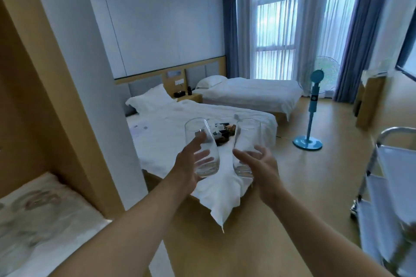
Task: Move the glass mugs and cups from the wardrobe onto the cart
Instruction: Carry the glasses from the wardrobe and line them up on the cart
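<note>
My left hand (191, 165) grips a clear stemless glass (198, 132), held upright and tilted a little left, in front of me. My right hand (261, 165) grips a second clear glass (246, 137), tilted a little right. Both glasses are held out in mid-air over the floor, close together. The wardrobe (33, 96) stands at the left, and its white shelf (67, 213) holds several blurred glass items (38, 200). The metal cart (387, 186) with white shelves is at the right edge, to the right of my right hand.
Two white beds lie ahead, the nearer one (180, 123) with small dark items on it and a sheet corner hanging down. A blue standing fan (313, 105) is on the wooden floor by the curtains. Open floor lies between the bed and the cart.
</note>
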Tool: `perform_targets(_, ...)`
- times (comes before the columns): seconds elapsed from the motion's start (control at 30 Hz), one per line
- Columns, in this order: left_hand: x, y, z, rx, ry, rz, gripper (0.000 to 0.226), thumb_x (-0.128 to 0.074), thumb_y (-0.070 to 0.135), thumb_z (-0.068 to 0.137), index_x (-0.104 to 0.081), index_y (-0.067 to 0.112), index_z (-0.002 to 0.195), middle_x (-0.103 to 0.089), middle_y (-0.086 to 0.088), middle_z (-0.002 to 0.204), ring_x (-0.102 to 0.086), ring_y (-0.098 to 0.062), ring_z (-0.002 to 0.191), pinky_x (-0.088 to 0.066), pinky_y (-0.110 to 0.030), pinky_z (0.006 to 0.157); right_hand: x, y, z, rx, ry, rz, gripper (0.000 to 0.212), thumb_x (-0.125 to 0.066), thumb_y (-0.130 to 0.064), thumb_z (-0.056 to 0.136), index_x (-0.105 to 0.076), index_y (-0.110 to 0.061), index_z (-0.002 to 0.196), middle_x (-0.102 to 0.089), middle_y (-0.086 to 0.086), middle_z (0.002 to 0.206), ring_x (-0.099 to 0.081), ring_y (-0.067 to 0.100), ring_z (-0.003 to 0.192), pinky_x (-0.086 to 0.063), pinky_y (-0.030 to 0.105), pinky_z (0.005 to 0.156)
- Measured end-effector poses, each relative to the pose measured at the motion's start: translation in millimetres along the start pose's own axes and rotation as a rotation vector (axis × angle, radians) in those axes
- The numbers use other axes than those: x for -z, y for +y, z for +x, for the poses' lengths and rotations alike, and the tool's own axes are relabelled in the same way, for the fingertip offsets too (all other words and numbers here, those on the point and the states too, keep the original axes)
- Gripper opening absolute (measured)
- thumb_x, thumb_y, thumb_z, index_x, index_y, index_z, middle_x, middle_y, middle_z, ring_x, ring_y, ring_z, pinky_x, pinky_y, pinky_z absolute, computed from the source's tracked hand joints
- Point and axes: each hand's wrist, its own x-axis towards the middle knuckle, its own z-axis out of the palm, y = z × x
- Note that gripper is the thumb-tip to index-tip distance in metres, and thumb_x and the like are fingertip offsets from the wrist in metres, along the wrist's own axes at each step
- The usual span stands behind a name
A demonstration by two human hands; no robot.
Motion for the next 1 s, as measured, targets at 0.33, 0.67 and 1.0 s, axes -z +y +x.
perform_targets(0.33,-119,-66,52,0.195,-0.165,0.068,0.102,-0.094,0.057,0.039,-0.057,0.021,0.127,-0.067,-0.008,0.121,-0.071,-0.03,0.104,-0.061,-0.041,0.07,126,30,26,-0.162,0.239,0.111,0.091,-0.095,-0.057,0.05,-0.057,-0.015,0.121,-0.073,0.012,0.11,-0.074,0.027,0.093,-0.058,0.054,0.091)
perform_targets(0.67,-222,-119,133,0.273,-0.43,0.101,0.059,-0.082,0.055,0.069,-0.062,0.016,0.108,-0.062,-0.01,0.108,-0.063,-0.03,0.094,-0.054,-0.042,0.081,207,53,71,-0.175,0.461,0.03,0.091,-0.086,-0.056,0.069,-0.047,-0.015,0.14,-0.067,0.003,0.12,-0.074,0.019,0.093,-0.052,0.051,0.101)
perform_targets(1.0,-310,-130,268,0.393,-0.597,0.115,0.078,-0.086,0.055,0.069,-0.052,0.014,0.126,-0.066,-0.015,0.118,-0.075,-0.024,0.082,-0.06,-0.039,0.068,250,43,179,-0.155,0.644,-0.053,0.098,-0.085,-0.059,0.066,-0.046,-0.014,0.144,-0.069,0.004,0.119,-0.073,0.021,0.096,-0.054,0.055,0.098)
